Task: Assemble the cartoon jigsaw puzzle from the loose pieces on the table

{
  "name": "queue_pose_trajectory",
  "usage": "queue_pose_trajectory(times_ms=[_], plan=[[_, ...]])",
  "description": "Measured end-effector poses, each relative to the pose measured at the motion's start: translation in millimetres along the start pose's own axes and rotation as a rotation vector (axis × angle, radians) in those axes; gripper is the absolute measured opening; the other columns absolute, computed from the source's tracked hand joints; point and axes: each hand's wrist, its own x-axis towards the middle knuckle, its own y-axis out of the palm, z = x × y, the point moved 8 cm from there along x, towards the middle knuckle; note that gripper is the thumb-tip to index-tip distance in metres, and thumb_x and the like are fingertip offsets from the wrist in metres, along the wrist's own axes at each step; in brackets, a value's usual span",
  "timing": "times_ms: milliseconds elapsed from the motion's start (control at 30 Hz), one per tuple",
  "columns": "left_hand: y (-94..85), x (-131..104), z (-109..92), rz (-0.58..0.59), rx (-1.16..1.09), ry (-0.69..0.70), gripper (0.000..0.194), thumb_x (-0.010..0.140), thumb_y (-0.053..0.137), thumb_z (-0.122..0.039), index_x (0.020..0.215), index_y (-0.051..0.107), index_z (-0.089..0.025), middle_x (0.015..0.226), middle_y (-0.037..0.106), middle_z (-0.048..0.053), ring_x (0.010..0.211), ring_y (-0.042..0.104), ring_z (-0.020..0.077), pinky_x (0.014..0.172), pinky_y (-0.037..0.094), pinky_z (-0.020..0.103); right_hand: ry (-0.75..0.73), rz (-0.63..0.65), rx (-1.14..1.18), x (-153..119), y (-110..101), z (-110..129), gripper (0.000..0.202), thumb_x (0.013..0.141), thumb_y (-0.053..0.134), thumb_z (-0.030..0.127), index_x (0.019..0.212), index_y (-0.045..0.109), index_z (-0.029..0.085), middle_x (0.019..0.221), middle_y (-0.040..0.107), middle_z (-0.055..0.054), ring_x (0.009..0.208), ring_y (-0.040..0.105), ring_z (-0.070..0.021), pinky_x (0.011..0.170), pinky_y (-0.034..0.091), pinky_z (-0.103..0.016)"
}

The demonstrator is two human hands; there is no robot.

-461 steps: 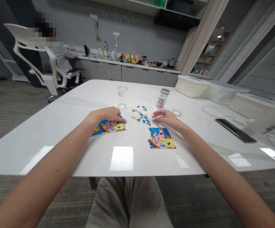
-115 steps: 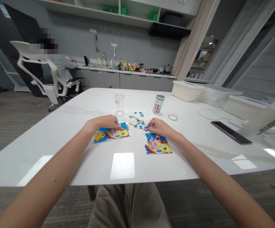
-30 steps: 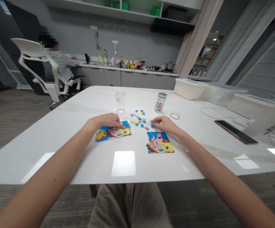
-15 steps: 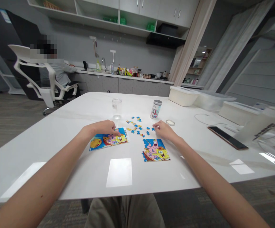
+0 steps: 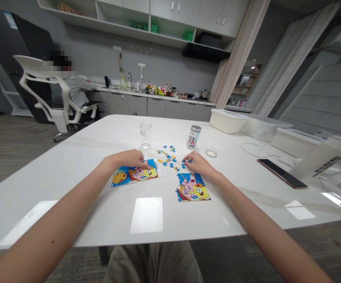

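My left hand [image 5: 132, 158] rests on the upper part of a cartoon picture card [image 5: 123, 177], its index finger pointing onto the picture and the other fingers curled under. My right hand [image 5: 194, 161] is beside the loose blue and yellow puzzle pieces [image 5: 171, 165], its thumb and fingertips close together at a blue piece; whether it is gripped is too small to tell. Below that hand lies a partly joined puzzle [image 5: 192, 187] with the same cartoon figures, its left edge uneven.
Behind the pieces stand a clear jar [image 5: 145, 136] and a printed can [image 5: 193, 137]. A ring-shaped lid [image 5: 211, 153] lies right of them. Farther right are a phone [image 5: 282, 173], a cable and storage boxes [image 5: 228, 121]. A person sits at the back left.
My right hand has moved slightly left, toward the blue pieces at the right of the pile. My left hand stays on the picture card. The view has shifted slightly.
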Motion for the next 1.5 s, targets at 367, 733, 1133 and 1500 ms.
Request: queue_pose_trajectory(times_ms=[367,733,1133,1500], plan=[[-0.6,-0.6,-1.1,0.002,0.002,-0.007,0.060,0.067,0.049,-0.078,0.058,0.056,-0.019,0.064,0.064,0.006,0.056,0.049,0.0168,0.051,0.029,0.029,0.008,0.043,0.150,-1.0,-1.9,4.7,0.034,0.074,0.054,0.002,0.100,0.070,0.016,0.091,0.073,-0.003,0.076,0.062,-0.0131,0.075,0.047,-0.023],[-2.4,-2.0,-3.3,-0.011,0.002,-0.016,0.060,0.067,0.050,-0.077,0.059,0.058,-0.018,0.064,0.063,0.006,0.056,0.049,0.0168,0.052,0.030,0.029,0.002,0.040,0.045,-3.2,-3.8,5.9,0.029,0.075,0.061,0.011,0.102,0.070,0.017,0.096,0.071,-0.005,0.083,0.061,-0.0164,0.081,0.046,-0.027],[-1.8,-0.6,-1.2,-0.009,-0.015,-0.018,0.061,0.064,0.051,-0.078,0.059,0.060,-0.019,0.062,0.062,0.005,0.055,0.048,0.0165,0.053,0.031,0.029,-0.025,0.024,0.071,-4.1,-2.0,7.9,0.031,0.075,0.056,0.003,0.098,0.070,0.017,0.098,0.070,-0.005,0.085,0.061,-0.0160,0.082,0.046,-0.027],[1.6,8.1,-14.7,-0.025,-0.005,0.064,0.056,0.068,0.053,-0.074,0.053,0.053,-0.019,0.058,0.060,0.005,0.054,0.049,0.0164,0.051,0.032,0.029,-0.173,-0.033,-0.047,-4.3,-8.7,39.8,0.023,0.088,0.052,0.015,0.105,0.067,0.016,0.103,0.064,-0.009,0.098,0.059,-0.0204,0.092,0.044,-0.034]])
